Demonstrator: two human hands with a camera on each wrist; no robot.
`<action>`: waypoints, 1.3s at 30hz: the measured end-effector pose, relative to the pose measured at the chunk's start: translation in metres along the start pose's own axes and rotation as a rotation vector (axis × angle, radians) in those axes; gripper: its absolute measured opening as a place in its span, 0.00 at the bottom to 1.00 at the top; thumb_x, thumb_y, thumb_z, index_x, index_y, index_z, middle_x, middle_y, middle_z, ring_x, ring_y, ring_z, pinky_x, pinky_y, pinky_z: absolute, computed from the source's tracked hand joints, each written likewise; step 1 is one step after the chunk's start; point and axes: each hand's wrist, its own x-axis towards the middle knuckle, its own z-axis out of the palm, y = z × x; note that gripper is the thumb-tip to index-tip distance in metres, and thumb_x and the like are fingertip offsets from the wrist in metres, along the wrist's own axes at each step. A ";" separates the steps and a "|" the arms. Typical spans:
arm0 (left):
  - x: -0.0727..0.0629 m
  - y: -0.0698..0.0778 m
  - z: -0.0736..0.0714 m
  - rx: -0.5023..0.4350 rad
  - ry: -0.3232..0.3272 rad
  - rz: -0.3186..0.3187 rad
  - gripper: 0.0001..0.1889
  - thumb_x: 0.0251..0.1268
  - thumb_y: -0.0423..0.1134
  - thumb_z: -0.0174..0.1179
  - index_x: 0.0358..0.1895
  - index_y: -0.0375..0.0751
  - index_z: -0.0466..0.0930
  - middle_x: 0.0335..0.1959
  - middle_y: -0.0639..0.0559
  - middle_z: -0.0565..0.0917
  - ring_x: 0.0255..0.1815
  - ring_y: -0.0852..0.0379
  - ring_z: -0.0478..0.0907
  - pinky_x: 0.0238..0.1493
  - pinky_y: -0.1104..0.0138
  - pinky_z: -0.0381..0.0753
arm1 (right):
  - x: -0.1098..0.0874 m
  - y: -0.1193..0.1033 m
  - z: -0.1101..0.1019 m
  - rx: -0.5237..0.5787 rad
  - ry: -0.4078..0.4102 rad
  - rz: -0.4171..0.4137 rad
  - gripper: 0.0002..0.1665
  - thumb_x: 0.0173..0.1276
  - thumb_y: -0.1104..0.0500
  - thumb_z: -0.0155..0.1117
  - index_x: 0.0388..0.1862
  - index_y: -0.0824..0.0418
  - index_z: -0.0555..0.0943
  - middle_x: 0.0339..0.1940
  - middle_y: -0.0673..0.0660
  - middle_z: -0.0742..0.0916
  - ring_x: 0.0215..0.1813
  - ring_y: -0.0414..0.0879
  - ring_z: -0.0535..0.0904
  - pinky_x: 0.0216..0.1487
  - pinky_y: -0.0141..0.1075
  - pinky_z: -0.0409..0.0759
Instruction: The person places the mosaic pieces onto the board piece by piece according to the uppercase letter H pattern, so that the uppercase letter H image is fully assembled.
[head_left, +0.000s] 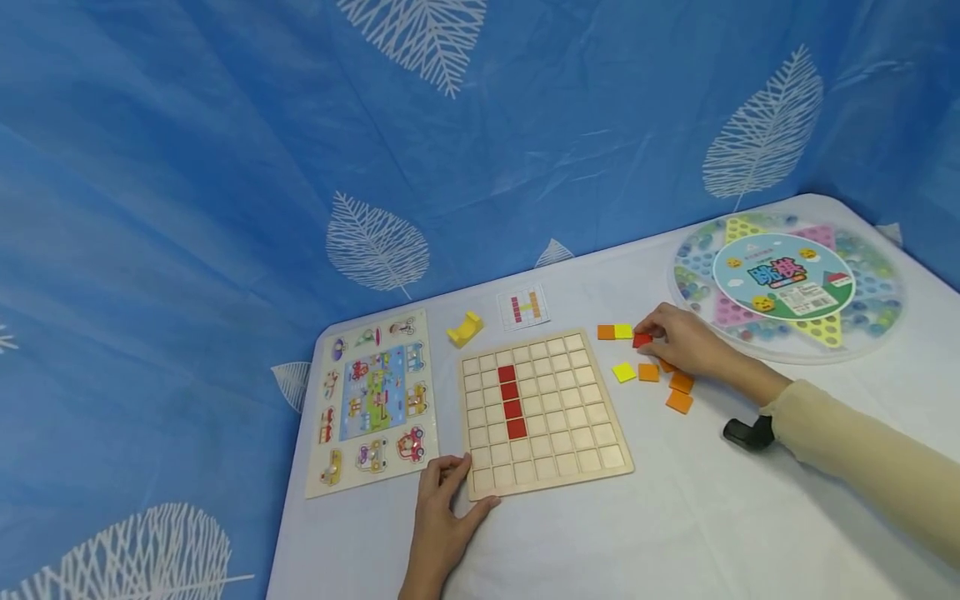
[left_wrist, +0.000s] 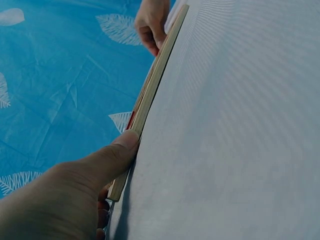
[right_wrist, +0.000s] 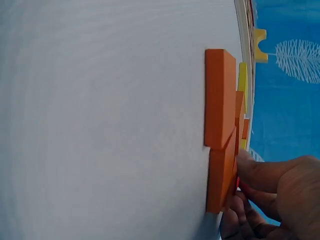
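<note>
My left hand (head_left: 442,521) holds the near left corner of a square wooden grid board (head_left: 564,420), thumb along the front edge and fingers at the left side. Several red tiles (head_left: 512,408) form a column in the board's cells. To the board's right, my right hand (head_left: 686,340) pinches a red square tile (head_left: 642,340) between thumb and fingers. Around that hand lie orange tiles (head_left: 679,402) and yellow tiles (head_left: 623,372), one orange partly hidden under it. In the right wrist view, two orange tiles (right_wrist: 220,100) stand out close to the fingers.
Behind the board lie a small pattern card (head_left: 523,307) and a yellow curved block (head_left: 466,329). A vehicle picture puzzle (head_left: 322,472) is at the left. At the back right sits a round Chinese checkers set (head_left: 783,275). A blue leaf-print curtain (head_left: 562,125) hangs behind the white table.
</note>
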 end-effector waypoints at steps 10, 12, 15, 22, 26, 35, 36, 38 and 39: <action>-0.001 0.001 0.000 0.020 0.014 0.012 0.36 0.41 0.50 0.79 0.58 0.42 0.82 0.51 0.59 0.75 0.49 0.63 0.68 0.51 0.69 0.72 | -0.003 0.007 -0.003 0.102 0.018 -0.128 0.14 0.60 0.59 0.73 0.46 0.57 0.84 0.38 0.50 0.82 0.35 0.42 0.70 0.35 0.30 0.69; -0.001 0.001 0.000 0.028 0.020 0.015 0.36 0.40 0.50 0.79 0.58 0.42 0.82 0.51 0.59 0.75 0.49 0.64 0.68 0.51 0.69 0.72 | -0.004 0.008 -0.003 0.109 0.015 -0.143 0.14 0.61 0.57 0.73 0.46 0.55 0.85 0.39 0.49 0.82 0.36 0.41 0.69 0.35 0.30 0.69; -0.001 0.001 0.001 0.036 0.019 0.010 0.36 0.40 0.50 0.79 0.58 0.43 0.82 0.51 0.59 0.75 0.49 0.64 0.68 0.51 0.68 0.73 | -0.005 0.008 -0.003 0.110 0.007 -0.147 0.13 0.62 0.57 0.73 0.45 0.54 0.85 0.39 0.49 0.83 0.36 0.41 0.69 0.36 0.30 0.69; 0.000 0.002 0.000 0.024 -0.004 -0.020 0.36 0.40 0.50 0.79 0.58 0.44 0.81 0.52 0.60 0.74 0.50 0.65 0.67 0.53 0.67 0.73 | -0.005 0.007 -0.004 0.112 -0.007 -0.131 0.13 0.62 0.57 0.73 0.45 0.55 0.86 0.40 0.49 0.83 0.37 0.42 0.70 0.37 0.31 0.70; 0.000 0.001 0.001 0.020 -0.006 -0.010 0.36 0.41 0.51 0.78 0.58 0.43 0.81 0.52 0.59 0.74 0.50 0.64 0.68 0.53 0.67 0.73 | -0.005 0.006 -0.004 0.097 -0.009 -0.133 0.13 0.61 0.57 0.73 0.46 0.55 0.86 0.40 0.49 0.83 0.37 0.42 0.70 0.37 0.31 0.70; -0.002 -0.002 0.000 0.029 0.008 0.018 0.35 0.43 0.51 0.77 0.58 0.42 0.81 0.52 0.57 0.75 0.50 0.62 0.68 0.52 0.66 0.73 | -0.001 -0.021 0.014 0.182 -0.034 -0.217 0.15 0.61 0.60 0.73 0.47 0.57 0.85 0.39 0.48 0.82 0.38 0.41 0.73 0.39 0.32 0.73; -0.002 -0.002 0.000 0.030 0.008 0.021 0.35 0.43 0.51 0.77 0.59 0.42 0.81 0.52 0.56 0.75 0.51 0.62 0.68 0.52 0.66 0.73 | 0.000 -0.027 0.016 0.187 -0.034 -0.236 0.15 0.60 0.61 0.73 0.47 0.57 0.85 0.38 0.48 0.82 0.38 0.41 0.73 0.40 0.32 0.75; -0.001 -0.002 0.000 0.029 0.007 0.023 0.35 0.44 0.51 0.77 0.59 0.43 0.81 0.53 0.56 0.75 0.52 0.61 0.69 0.53 0.66 0.73 | 0.001 -0.043 0.022 0.200 -0.032 -0.268 0.16 0.58 0.62 0.74 0.47 0.58 0.85 0.39 0.48 0.83 0.38 0.42 0.76 0.41 0.35 0.77; 0.000 -0.002 0.000 0.026 0.004 0.022 0.35 0.44 0.51 0.77 0.59 0.43 0.81 0.53 0.56 0.75 0.52 0.61 0.69 0.53 0.65 0.74 | 0.002 -0.051 0.025 0.204 -0.036 -0.280 0.17 0.58 0.62 0.75 0.47 0.59 0.85 0.39 0.48 0.84 0.38 0.43 0.77 0.42 0.35 0.78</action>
